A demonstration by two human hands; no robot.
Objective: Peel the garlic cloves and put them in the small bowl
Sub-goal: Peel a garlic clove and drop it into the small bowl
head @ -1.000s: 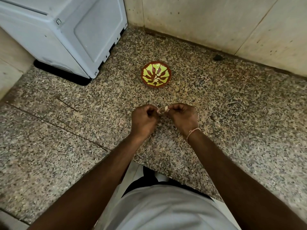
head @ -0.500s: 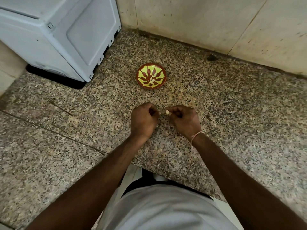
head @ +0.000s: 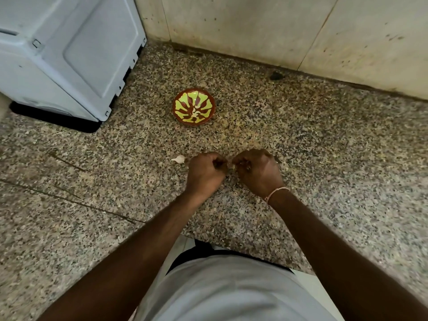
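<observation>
Between them, the left hand (head: 205, 173) and right hand (head: 258, 172) pinch a garlic clove (head: 232, 166); small bowl (head: 194, 106) at eleven o'clock, speckled granite counter (head: 324, 147) against a tiled wall (head: 254, 26).

Speckled granite counter (head: 324, 158), tiled wall (head: 254, 26), white appliance (head: 69, 54).

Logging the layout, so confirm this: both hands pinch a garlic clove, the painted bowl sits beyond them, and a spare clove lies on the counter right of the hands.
Wrong on one point: the head view shows the spare clove left of the left hand, not right of the right hand. The hands do pinch a garlic clove, with the painted bowl beyond.
</observation>
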